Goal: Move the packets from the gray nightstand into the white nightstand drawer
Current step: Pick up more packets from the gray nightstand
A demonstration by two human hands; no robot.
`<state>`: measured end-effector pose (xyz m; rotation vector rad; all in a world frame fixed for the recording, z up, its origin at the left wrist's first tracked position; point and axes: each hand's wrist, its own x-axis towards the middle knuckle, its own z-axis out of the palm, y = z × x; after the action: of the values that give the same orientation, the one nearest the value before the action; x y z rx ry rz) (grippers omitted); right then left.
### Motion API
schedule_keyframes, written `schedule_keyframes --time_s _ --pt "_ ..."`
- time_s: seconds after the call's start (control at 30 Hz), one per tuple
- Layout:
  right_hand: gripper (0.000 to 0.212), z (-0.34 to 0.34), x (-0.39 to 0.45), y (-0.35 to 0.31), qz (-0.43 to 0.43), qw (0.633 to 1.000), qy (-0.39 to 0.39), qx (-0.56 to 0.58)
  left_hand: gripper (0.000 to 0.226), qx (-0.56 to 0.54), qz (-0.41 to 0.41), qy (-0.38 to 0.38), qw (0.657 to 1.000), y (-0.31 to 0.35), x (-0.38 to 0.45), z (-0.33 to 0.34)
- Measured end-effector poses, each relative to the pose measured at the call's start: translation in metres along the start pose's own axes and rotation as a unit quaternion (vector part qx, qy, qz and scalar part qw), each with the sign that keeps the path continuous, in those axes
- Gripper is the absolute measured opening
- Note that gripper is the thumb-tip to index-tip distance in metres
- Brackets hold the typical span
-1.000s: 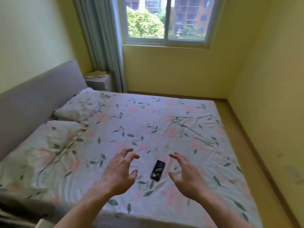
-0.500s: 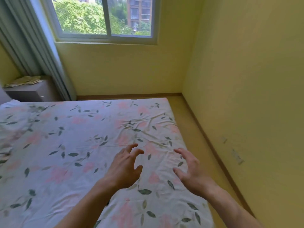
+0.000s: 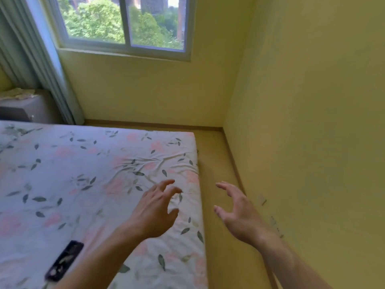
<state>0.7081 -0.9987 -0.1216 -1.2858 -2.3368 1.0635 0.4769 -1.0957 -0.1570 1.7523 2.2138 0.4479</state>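
Swinging right since half a second ago, my view leaves the gray nightstand far left, packets heaped on top, orientation unclear; left hand and right hand hover empty, fingers spread.

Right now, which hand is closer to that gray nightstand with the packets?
Left hand, likely: both are empty, but it hangs over the bed on the gray nightstand side; right hand is by the wall.

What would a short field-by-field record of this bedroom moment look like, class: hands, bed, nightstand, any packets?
left hand: open, empty, above the bed
right hand: open, empty, above the floor strip beside the bed
bed: floral sheet, dark phone lying near its bottom edge
gray nightstand: far left by the curtain, pale crumpled items on top
white nightstand: not in view
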Motion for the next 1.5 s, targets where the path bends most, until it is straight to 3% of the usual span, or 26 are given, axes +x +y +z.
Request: schedule_keyframes --time_s 0.23,0.37,0.7,0.83,1.27,1.5 --pt "0.062 -0.113 0.022 0.1 -0.026 0.998 -0.053 -0.039 0.054 -0.025 -0.07 0.027 0.997 0.117 0.056 0.048" --pt "0.062 -0.155 0.064 0.122 -0.057 0.996 -0.052 -0.042 0.054 -0.014 -0.095 0.038 0.995 0.144 0.085 0.05" --pt "0.063 -0.172 0.226 0.099 -0.166 0.977 -0.136 -0.005 0.054 -0.005 -0.229 0.09 0.969 0.103 0.158 0.02" --pt "0.064 -0.185 0.316 0.095 -0.182 0.974 -0.134 -0.014 0.056 -0.014 -0.245 0.113 0.963 0.083 0.239 0.004" --pt "0.065 -0.259 0.594 0.099 -0.209 0.972 -0.108 -0.022 0.055 -0.014 -0.186 0.137 0.973 0.067 0.541 -0.06" --pt "0.063 -0.296 0.76 0.117 -0.239 0.959 -0.15 -0.005 0.054 -0.002 -0.245 0.159 0.956 0.052 0.683 -0.068"
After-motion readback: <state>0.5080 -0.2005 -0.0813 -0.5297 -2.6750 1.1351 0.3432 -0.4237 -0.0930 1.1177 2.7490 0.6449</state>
